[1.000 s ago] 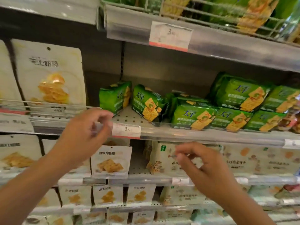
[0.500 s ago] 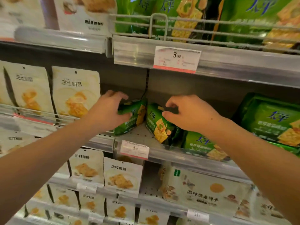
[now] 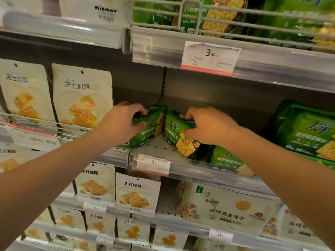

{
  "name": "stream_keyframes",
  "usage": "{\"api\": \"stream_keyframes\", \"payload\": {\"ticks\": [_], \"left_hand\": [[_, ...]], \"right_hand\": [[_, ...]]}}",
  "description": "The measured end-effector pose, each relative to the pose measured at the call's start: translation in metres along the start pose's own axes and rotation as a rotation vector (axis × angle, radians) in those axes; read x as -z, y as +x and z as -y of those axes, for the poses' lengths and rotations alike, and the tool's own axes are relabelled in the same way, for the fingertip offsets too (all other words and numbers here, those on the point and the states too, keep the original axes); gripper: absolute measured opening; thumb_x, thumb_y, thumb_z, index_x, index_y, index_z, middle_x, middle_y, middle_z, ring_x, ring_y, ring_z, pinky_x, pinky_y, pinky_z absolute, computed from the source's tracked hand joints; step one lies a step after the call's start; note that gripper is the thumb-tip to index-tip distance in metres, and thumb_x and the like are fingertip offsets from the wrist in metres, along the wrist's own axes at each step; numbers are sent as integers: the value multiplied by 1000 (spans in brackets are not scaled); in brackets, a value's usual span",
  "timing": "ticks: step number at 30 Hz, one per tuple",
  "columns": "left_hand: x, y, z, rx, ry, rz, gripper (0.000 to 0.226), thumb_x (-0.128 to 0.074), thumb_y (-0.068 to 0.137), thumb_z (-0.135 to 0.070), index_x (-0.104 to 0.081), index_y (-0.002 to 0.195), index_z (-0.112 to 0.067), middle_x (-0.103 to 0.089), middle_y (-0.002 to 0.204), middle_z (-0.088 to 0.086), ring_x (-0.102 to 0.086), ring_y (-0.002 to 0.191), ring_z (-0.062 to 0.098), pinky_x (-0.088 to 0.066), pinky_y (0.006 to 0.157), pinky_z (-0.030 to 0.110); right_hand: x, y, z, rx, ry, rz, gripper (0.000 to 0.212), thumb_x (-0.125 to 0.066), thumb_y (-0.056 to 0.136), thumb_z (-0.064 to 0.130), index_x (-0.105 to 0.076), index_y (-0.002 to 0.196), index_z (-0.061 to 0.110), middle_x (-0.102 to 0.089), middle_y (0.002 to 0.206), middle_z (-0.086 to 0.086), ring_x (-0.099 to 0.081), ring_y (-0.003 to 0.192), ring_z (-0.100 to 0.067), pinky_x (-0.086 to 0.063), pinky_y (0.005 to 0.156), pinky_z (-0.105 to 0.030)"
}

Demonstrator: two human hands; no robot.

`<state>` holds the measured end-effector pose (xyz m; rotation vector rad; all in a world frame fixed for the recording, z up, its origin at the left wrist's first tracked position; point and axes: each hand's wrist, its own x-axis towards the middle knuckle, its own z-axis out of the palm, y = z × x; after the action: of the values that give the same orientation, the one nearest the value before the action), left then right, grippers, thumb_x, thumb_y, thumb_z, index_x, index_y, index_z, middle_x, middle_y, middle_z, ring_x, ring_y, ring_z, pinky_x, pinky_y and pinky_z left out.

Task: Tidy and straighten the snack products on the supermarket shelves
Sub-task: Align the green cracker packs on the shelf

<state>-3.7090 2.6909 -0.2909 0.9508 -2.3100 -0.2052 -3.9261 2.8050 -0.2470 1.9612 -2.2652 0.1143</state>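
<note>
Each hand's grip pinches the top of a tilted green cracker pack, left hand (image 3: 119,122) and right hand (image 3: 208,127), on the shelf (image 3: 159,147); packs look light, crinkly, breakable, best held by their sides.

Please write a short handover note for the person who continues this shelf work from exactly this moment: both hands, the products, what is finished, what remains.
Left hand: grips the left green plastic cracker pack, which leans to the right on the perforated white metal shelf.
Right hand: grips the second green cracker pack, which is tilted, beside the first; I cannot tell whether they touch.
More green cracker packs lie flat in stacks to the right.
Done: both loose packs are in hand.
Left: set these two packs straight, in line with the stacks, fronts outward, then check the row.
</note>
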Motion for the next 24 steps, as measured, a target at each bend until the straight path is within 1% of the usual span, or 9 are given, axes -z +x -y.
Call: {"api": "stream_keyframes", "payload": {"ticks": [3, 5, 8, 12, 14, 16, 18, 22, 24], "left_hand": [[6, 6, 7, 6, -3, 1, 27, -71, 88, -24, -65, 114, -26, -60, 105, 2, -54, 71, 7, -36, 59, 12], [10, 11, 12, 44, -34, 2, 24, -71, 88, -22, -65, 110, -29, -62, 104, 0, -58, 78, 12, -41, 58, 15], [11, 17, 14, 57, -67, 15, 23, -72, 87, -22, -64, 105, -33, -59, 97, -6, -54, 71, 1, -40, 54, 16], [4, 23, 12, 4, -156, 92, 24, -72, 87, -20, -64, 102, -37, -64, 106, -5, -60, 82, 12, -49, 69, 28], [-1, 26, 9, -11, -231, 145, 28, -71, 88, -18, -62, 94, -44, -64, 109, -6, -63, 89, 15, -55, 79, 34], [-6, 30, 5, -23, -306, 184, 34, -71, 87, -14, -62, 88, -46, -63, 115, -8, -61, 100, 16, -53, 88, 35], [-13, 34, 2, -33, -386, 219, 39, -71, 86, -7, -64, 85, -46, -63, 118, -8, -59, 109, 16, -49, 95, 34], [-19, 37, -1, -1, -537, 347, 42, -65, 90, -6, -67, 84, -47, -64, 110, -13, -62, 101, 13, -48, 74, 16], [-15, 37, 1, 5, -596, 378, 28, -59, 95, -23, -67, 94, -50, -63, 116, -14, -58, 109, 11, -45, 84, 22]], "right_hand": [[3, -3, -6, 53, 29, -24, 43, -65, 84, 45, -50, 121, 29, -61, 88, 5, -57, 76, -16, -44, 59, -30], [6, -8, -9, 100, 74, -44, 41, -65, 85, 46, -49, 120, 33, -65, 86, 8, -55, 66, -5, -42, 54, -28], [5, -16, -11, 157, 94, -55, 39, -65, 86, 48, -47, 120, 39, -65, 83, 9, -51, 54, 0, -37, 46, -24], [1, -26, -10, 154, 130, -9, 40, -64, 88, 48, -44, 122, 42, -61, 78, 14, -53, 58, 1, -38, 48, -22], [-1, -30, -11, 167, 102, 1, 41, -63, 89, 49, -45, 125, 41, -62, 84, 14, -53, 65, 1, -41, 55, -24], [-2, -32, -12, 174, 97, 8, 43, -62, 89, 49, -46, 128, 41, -65, 105, 10, -55, 78, -1, -48, 68, -28], [-3, -36, -13, 193, 130, -7, 45, -63, 88, 48, -49, 130, 39, -62, 120, 11, -54, 86, 1, -46, 73, -23], [4, -40, -19, 231, 211, -37, 52, -68, 82, 49, -54, 131, 35, -46, 143, 13, -45, 124, -3, -36, 105, -27], [9, -37, -28, 187, 292, -37, 52, -66, 83, 52, -52, 131, 38, -46, 140, 17, -44, 123, 1, -35, 102, -21]]}}
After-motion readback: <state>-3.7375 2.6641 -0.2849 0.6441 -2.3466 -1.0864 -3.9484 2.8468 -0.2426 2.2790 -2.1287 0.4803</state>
